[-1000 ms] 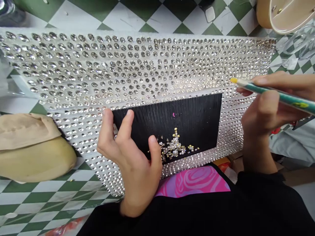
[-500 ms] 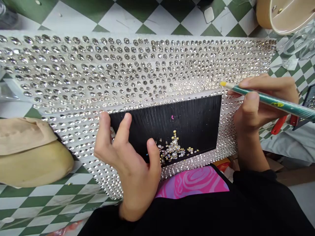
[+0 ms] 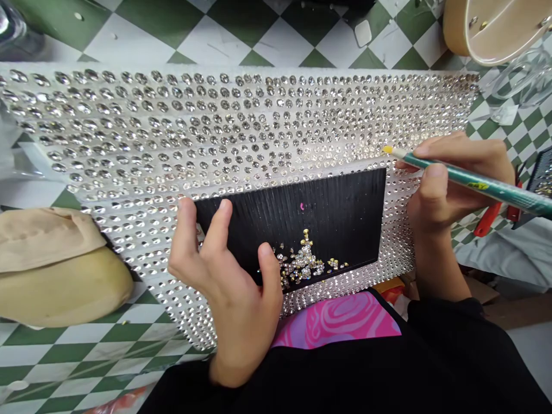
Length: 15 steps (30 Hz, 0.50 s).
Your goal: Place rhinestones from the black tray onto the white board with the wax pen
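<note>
green pencil (image 3: 474, 183) pinched in the right hand (image 3: 452, 184), tip on the studded board (image 3: 259, 132) above the black tray (image 3: 297, 224) the left hand (image 3: 224, 270) grips, looks mid-placing, next stone from the pile (image 3: 302, 264) needs a careful dab.

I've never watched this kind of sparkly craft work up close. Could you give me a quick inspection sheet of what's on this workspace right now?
Surface: green and white checked tabletop.
Job's things: white board covered in rows of rhinestones; black tray lying on it, holding a small heap of loose stones.
Clutter: tan cloth bundle at left; round tan container and clear plastic at top right.
Hands: left hand grips the tray's left end; right hand holds a green pencil, its yellow tip at the board.
Cables: nothing seen.
Surroundings: the person's black sleeves, pink patterned fabric below.
</note>
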{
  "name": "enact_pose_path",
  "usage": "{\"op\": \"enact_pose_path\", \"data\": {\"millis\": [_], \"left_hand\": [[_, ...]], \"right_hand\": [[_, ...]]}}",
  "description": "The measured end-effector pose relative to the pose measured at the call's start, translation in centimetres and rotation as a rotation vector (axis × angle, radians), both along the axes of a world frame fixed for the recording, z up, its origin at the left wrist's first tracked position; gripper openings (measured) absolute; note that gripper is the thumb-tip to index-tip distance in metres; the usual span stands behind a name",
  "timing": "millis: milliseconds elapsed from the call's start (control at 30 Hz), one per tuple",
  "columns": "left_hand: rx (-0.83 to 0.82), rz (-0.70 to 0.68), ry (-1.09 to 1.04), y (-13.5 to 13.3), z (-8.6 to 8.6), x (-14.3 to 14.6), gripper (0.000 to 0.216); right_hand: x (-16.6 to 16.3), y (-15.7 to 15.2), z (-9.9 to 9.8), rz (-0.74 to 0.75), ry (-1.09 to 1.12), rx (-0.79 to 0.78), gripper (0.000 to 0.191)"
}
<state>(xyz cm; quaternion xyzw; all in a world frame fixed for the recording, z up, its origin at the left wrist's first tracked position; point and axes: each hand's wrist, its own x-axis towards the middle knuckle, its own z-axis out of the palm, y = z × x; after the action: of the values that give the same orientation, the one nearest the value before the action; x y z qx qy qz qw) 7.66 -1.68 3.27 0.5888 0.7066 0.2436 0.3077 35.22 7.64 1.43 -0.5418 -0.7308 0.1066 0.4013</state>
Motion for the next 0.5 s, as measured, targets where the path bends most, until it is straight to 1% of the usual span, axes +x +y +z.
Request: {"op": "enact_pose_path", "data": {"millis": [133, 233, 300, 400, 500], "left_hand": [[0.015, -0.011, 0.000, -0.1, -0.3, 0.0, 0.076], [0.101, 0.016, -0.006, -0.2, -0.7, 0.4, 0.072], [0.149, 0.032, -0.010, -0.3, -1.0, 0.6, 0.068], [0.189, 0.063, -0.014, -0.2, -1.4, 0.7, 0.060], [0.234, 0.105, -0.043, 0.0, -2.1, 0.6, 0.055]], "right_hand": [[-0.1, 0.3, -0.3, 0.046, 0.004, 0.038, 0.022], [-0.1, 0.7, -1.1, 0.059, 0.071, 0.123, 0.013], [0.0, 0.8, -1.6, 0.045, 0.133, 0.165, 0.011], [0.2, 0.7, -2.2, 0.036, 0.203, 0.134, 0.012], [0.5, 0.8, -2.6, 0.049, 0.209, 0.109, 0.014]]}}
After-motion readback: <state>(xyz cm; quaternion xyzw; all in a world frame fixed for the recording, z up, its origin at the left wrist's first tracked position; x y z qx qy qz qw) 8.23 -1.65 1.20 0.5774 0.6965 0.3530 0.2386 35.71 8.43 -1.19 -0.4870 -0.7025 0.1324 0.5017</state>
